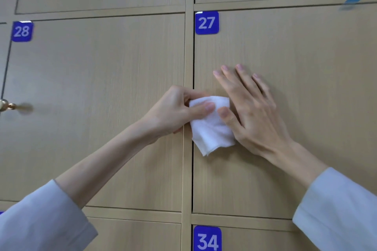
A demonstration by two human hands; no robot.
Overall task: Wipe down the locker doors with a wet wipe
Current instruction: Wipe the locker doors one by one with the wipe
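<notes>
White wet wipe (212, 126), one only, lies bunched against door 27 (295, 108) beside the frame post (188, 57). Left hand (175, 110) pinches its upper edge between thumb and curled fingers; right hand (251, 108) lies flat on the door, fingers spread, thumb touching the wipe.

Risk, as judged: the crumpled wipe may cover little surface or slip out during the handover, if neither hand has a firm hold.

Count: two hands, three readable number plates (28 (22, 31), 27 (206, 22), 34 (207, 239)), one brass knob (6, 105).

Three blue number tags (206, 22) (28, 27, 34), one wipe (212, 128), two hands (177, 110).
</notes>
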